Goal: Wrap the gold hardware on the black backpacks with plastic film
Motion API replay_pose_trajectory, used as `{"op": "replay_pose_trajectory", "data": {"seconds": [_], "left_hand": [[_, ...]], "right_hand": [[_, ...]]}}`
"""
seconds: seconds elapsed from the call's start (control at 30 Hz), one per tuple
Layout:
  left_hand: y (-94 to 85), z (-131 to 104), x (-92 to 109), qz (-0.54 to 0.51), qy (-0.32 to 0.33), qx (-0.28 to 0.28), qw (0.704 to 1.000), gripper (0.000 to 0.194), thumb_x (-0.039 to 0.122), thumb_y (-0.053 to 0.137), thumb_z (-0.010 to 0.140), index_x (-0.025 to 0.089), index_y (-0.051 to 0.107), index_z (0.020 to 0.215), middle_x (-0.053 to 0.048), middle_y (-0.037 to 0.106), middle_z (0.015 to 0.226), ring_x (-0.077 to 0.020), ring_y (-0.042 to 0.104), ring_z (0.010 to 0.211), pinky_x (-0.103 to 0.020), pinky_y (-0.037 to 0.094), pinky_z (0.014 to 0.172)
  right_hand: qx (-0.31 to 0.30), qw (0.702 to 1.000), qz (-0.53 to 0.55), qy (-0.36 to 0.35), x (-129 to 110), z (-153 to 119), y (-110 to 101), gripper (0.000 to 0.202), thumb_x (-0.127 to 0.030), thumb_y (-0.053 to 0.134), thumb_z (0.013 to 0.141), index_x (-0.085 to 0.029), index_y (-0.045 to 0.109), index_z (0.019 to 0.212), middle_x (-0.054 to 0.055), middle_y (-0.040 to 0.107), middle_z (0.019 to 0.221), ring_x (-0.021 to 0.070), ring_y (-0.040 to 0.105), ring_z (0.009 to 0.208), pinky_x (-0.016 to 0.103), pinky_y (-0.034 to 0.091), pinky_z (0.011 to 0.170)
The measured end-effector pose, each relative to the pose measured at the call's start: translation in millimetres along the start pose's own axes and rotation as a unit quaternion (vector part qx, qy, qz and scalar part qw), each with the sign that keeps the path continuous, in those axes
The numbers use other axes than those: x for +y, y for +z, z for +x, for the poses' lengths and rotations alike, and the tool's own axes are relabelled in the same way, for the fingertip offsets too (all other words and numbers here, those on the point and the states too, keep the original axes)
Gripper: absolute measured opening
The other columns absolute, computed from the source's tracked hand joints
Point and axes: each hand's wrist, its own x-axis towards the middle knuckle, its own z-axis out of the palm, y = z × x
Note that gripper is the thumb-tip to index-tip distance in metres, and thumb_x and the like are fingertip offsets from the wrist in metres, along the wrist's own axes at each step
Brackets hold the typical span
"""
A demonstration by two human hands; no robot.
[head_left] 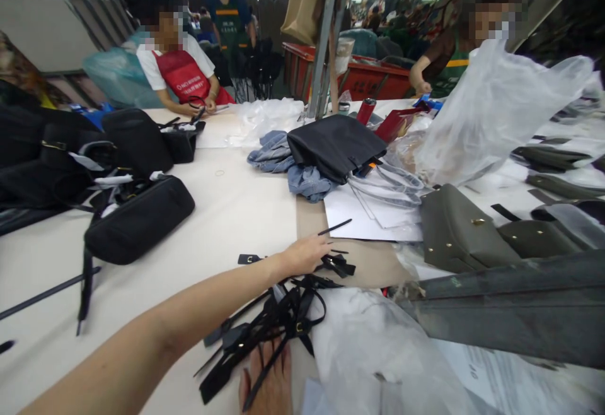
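Observation:
A tangled pile of black straps (278,314) with small gold-coloured fittings lies on the table before me. My left hand (307,255) reaches across to its far side, fingers closed around black strap pieces; a thin strap end (335,227) sticks out beyond them. Nearer to me, my right hand (268,377) lies palm down at the near edge of the pile. Its fingers are stretched out with the tips hidden under the straps, and one strap crosses over the hand. A strap tab with a gold fitting (249,258) lies just left of my left wrist.
Black bags (139,219) stand at the left. Ahead lies a black tote (338,144) on blue denim cloth (309,181). Olive bags (466,226), a grey metal ledge (510,308) and clear plastic (373,352) occupy the right. A metal post (324,43) rises mid-table; co-workers stand beyond.

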Motion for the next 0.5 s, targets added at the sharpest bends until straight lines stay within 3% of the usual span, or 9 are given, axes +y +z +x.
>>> {"op": "replay_pose_trajectory", "data": {"seconds": [0.1,0.17,0.27,0.33,0.4,0.5], "left_hand": [[-9.2,-67,5,-0.016,0.000,-0.031,0.999,0.032,0.010,0.053,0.080,0.021,0.064,0.108,-0.009,0.061,0.114,-0.0238,0.056,0.107,-0.032,0.046,0.094],[-14.0,-113,12,-0.043,-0.001,-0.059,0.997,0.038,0.019,0.062,0.078,0.023,0.062,0.116,-0.010,0.058,0.126,-0.0276,0.053,0.117,-0.038,0.042,0.102],[-13.4,-174,26,-0.080,-0.037,-0.068,0.994,0.063,0.033,0.068,0.078,0.034,0.046,0.137,-0.009,0.030,0.155,-0.0367,0.028,0.140,-0.057,0.019,0.114],[-0.9,-206,35,-0.092,-0.074,-0.065,0.991,0.081,0.044,0.071,0.074,0.037,0.033,0.145,-0.010,0.014,0.160,-0.0410,0.015,0.144,-0.065,0.007,0.112],[22.0,-228,40,-0.100,-0.094,-0.065,0.988,0.101,0.054,0.074,0.067,0.033,0.020,0.150,-0.015,0.006,0.160,-0.0442,0.008,0.144,-0.070,0.000,0.109],[57.7,-238,33,-0.096,-0.099,-0.083,0.987,0.107,0.054,0.076,0.064,0.032,0.017,0.151,-0.019,0.005,0.159,-0.0455,0.006,0.143,-0.074,-0.004,0.105]], "right_hand": [[0.017,1.000,0.020,-0.001,-2,2,-5,0.052,-0.045,0.060,0.084,-0.025,0.053,0.131,0.011,0.058,0.135,0.0356,0.048,0.128,0.053,0.037,0.107],[0.015,1.000,0.018,0.004,-4,4,-9,0.050,-0.042,0.058,0.085,-0.023,0.054,0.131,0.012,0.058,0.134,0.0356,0.045,0.130,0.054,0.035,0.108],[0.014,1.000,-0.002,0.005,0,1,-7,0.050,-0.039,0.057,0.086,-0.021,0.053,0.133,0.013,0.060,0.131,0.0362,0.045,0.130,0.055,0.035,0.107],[0.009,0.999,-0.016,-0.038,8,-3,1,0.055,-0.038,0.058,0.085,-0.022,0.049,0.137,0.014,0.060,0.132,0.0366,0.049,0.127,0.055,0.037,0.105],[0.011,0.996,-0.022,-0.088,18,-9,12,0.056,-0.038,0.061,0.083,-0.023,0.051,0.136,0.015,0.063,0.129,0.0379,0.056,0.118,0.056,0.040,0.099],[0.018,0.999,-0.004,-0.051,28,-15,27,0.045,-0.035,0.065,0.080,-0.025,0.062,0.124,0.015,0.068,0.118,0.0407,0.060,0.111,0.060,0.042,0.096]]}}
